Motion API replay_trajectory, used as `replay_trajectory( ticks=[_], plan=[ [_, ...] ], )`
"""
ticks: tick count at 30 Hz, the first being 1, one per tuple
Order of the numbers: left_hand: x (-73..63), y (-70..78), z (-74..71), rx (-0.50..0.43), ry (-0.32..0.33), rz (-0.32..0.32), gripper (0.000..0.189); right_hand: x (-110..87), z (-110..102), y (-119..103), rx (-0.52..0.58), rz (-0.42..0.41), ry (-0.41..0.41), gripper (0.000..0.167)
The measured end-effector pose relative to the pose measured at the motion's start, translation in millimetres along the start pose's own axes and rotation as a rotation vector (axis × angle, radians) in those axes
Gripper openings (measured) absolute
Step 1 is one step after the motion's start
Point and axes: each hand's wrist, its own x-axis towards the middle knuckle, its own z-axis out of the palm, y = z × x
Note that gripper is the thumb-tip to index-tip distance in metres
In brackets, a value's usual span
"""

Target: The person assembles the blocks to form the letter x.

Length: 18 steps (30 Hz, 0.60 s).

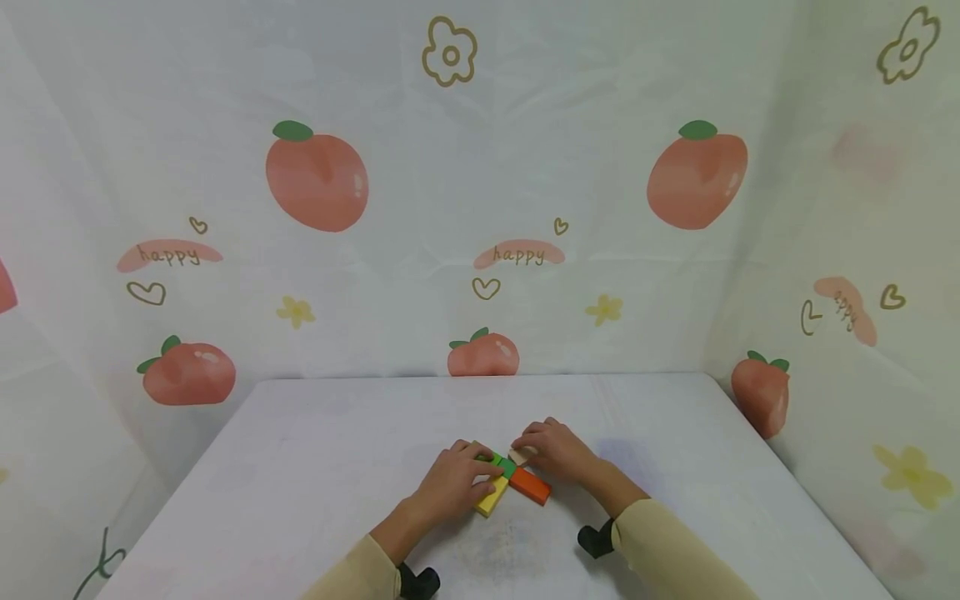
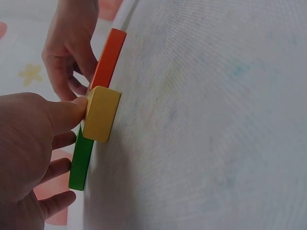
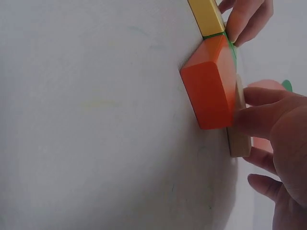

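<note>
Several wooden blocks lie in a cross on the white table around a small green block [image 1: 507, 468]. My left hand [image 1: 456, 482] reaches over the left side. Its thumb touches the yellow block [image 2: 101, 115] pointing toward me, while its other fingers lie spread along the green block [image 2: 81, 165] at the far left. My right hand [image 1: 561, 450] pinches a plain wooden block [image 3: 238, 139] at the far right of the cross. An orange block [image 1: 530, 486] points to the near right, beside the right hand's block. The hands partly cover the joints between blocks.
The white tabletop [image 1: 337, 467] stretches around the blocks, with its far edge against a white cloth [image 1: 390, 317] printed with fruit and flowers. A black wrist mount [image 1: 595, 540] sits under the right sleeve, another [image 1: 420, 583] under the left.
</note>
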Motion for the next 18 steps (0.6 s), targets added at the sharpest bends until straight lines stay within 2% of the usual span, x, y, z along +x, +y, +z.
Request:
replay_trajectory(
  ticks=[8,18],
  plan=[
    [-0.7,0.6,0.1,-0.016,-0.005,-0.009,0.026,6.1,0.9,-2.0,0.064,0.048,-0.035,0.026],
    [-0.4,-0.1,0.0,0.007,-0.006,-0.009,0.025,11.1,0.6,-0.4,0.147,0.034,-0.055,0.030]
  ],
)
